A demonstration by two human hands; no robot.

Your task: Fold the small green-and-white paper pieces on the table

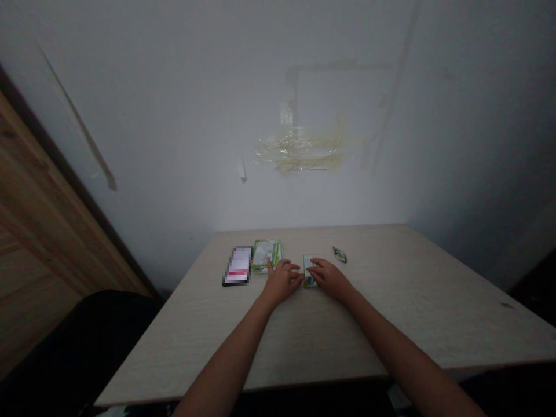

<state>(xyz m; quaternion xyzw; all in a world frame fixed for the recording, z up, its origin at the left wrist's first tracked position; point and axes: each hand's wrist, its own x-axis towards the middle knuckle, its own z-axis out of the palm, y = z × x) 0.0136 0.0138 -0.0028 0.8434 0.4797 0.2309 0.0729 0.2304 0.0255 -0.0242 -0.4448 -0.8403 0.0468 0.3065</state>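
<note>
A small green and white printed packet (308,264) lies flat on the pale wooden table (278,341), between my two hands. My right hand (330,278) rests its outstretched fingers on the packet's right side and covers part of it. At the packet's left edge is my left hand (283,284), fingers spread and fingertips close to the edge; whether they touch it I cannot tell. Behind my left hand lies a larger green and white printed packet (266,253), partly covered by that hand's thumb.
A phone (238,266) with a lit, pixelated screen lies left of the larger packet. Toward the back right is a small crumpled green piece (339,254). The wall (182,145) with tape remnants (304,152) rises behind the table. A dark rounded object (87,341) stands at left.
</note>
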